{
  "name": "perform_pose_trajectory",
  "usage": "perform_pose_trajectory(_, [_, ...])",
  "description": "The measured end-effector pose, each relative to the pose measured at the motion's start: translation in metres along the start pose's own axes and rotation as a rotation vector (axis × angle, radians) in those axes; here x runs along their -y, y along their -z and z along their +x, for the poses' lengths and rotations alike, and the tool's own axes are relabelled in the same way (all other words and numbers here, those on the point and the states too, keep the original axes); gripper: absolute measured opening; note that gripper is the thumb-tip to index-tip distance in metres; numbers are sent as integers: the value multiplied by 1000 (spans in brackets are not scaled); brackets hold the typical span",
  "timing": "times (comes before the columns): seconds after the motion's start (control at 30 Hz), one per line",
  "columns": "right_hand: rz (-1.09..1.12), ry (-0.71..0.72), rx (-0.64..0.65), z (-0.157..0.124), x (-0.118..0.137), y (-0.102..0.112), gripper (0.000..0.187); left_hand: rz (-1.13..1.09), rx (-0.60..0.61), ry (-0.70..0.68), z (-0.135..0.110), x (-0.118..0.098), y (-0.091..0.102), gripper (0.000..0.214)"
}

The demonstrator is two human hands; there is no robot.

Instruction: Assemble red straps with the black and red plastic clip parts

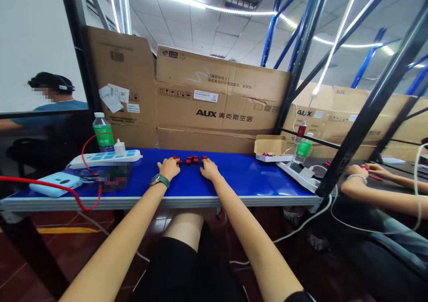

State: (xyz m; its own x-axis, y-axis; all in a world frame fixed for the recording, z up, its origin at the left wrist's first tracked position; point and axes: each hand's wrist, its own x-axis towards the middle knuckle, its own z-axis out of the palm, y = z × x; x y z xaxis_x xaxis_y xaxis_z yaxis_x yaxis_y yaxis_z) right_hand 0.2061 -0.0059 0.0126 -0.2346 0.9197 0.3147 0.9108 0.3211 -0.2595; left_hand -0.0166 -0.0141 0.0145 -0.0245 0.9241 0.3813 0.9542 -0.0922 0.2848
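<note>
Near the back of the blue tabletop, my left hand (pixel 170 169), with a green-strapped watch (pixel 160 181) on its wrist, has its fingers closed at a small red-and-black block (pixel 177 159). My right hand (pixel 209 169) is closed around another small red-and-black block (pixel 204 157), its fingertips partly hiding it. Between the two hands lies a cluster of several similar red-and-black blocks (pixel 193 160). They are too small in the picture to make out their exact kind.
Left on the table (pixel 247 177) are a power strip (pixel 107 156), a light-blue device (pixel 56 183), red cables and a green-labelled bottle (pixel 103 132). An open small carton (pixel 271 149) and another power strip (pixel 299 176) stand right. Cardboard (pixel 220 101) walls the back. Another person's hands (pixel 359 173) work right.
</note>
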Motion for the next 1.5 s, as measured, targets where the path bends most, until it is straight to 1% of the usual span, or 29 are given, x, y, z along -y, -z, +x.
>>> perform_pose_trajectory(0.13, [24, -18, 30, -1, 0, 1, 56, -25, 124, -92, 2, -1, -4, 56])
perform_pose_trajectory(0.27, [74, 16, 56, -2, 0, 1, 55, -34, 185, -160, 3, -1, -5, 58])
perform_pose_trajectory(0.33, [91, 13, 47, -2, 1, 2, 56, -30, 177, -182, 0, -2, -3, 57])
perform_pose_trajectory(0.4, [100, 8, 32, -4, 3, 5, 62, -20, 148, -159, -5, -5, 0, 57])
perform_pose_trajectory(0.47, [100, 8, 62, -9, 3, 12, 70, -20, 118, -118, -12, -10, 7, 61])
perform_pose_trajectory(0.5, [96, 14, 104, -13, 1, 17, 76, -31, 84, -132, -15, -12, 11, 63])
perform_pose_trajectory(0.53, [91, 22, 170, -18, -1, 22, 81, -59, 28, -176, -18, -15, 15, 61])
perform_pose_trajectory(0.57, [89, 36, 228, -24, -4, 27, 83, -102, -38, -253, -20, -17, 18, 56])
perform_pose_trajectory(0.6, [80, 76, 243, -30, -8, 32, 84, -155, -84, -361, -22, -19, 21, 50])
perform_pose_trajectory(0.63, [61, 118, 225, -36, -13, 36, 85, -206, -96, -472, -22, -21, 24, 47])
perform_pose_trajectory(0.67, [38, 149, 201, -41, -17, 39, 84, -252, -76, -575, -23, -23, 25, 45])
perform_pose_trajectory(0.7, [20, 153, 218, -46, -21, 41, 82, -289, -25, -658, -23, -24, 25, 44])
perform_pose_trajectory(0.73, [8, 147, 247, -49, -24, 42, 78, -317, 50, -717, -22, -24, 24, 42])
perform_pose_trajectory(0.77, [-1, 137, 280, -51, -26, 41, 75, -330, 140, -745, -22, -24, 22, 40])
perform_pose_trajectory(0.8, [-6, 126, 305, -52, -27, 41, 73, -339, 190, -732, -21, -23, 20, 38])
perform_pose_trajectory(0.87, [-11, 117, 314, -52, -26, 39, 72, -367, 221, -700, -20, -21, 15, 36])
perform_pose_trajectory(1.03, [14, 136, 273, -50, -23, 37, 71, -403, 241, -679, -15, -15, 9, 38])
perform_pose_trajectory(1.23, [59, 129, 254, -50, -26, 37, 69, -422, 250, -708, -13, -15, 9, 36])
perform_pose_trajectory(1.3, [59, 135, 261, -50, -27, 37, 70, -375, 214, -715, -15, -17, 11, 36])
perform_pose_trajectory(1.33, [57, 136, 265, -50, -27, 37, 70, -338, 161, -693, -16, -17, 12, 39])
perform_pose_trajectory(1.43, [47, 133, 272, -50, -27, 37, 70, -200, -42, -534, -19, -20, 13, 55])
perform_pose_trajectory(1.47, [42, 132, 273, -50, -27, 37, 70, -154, -63, -477, -19, -21, 11, 59])
perform_pose_trajectory(1.5, [38, 133, 273, -50, -26, 37, 70, -112, -41, -430, -19, -22, 10, 61])
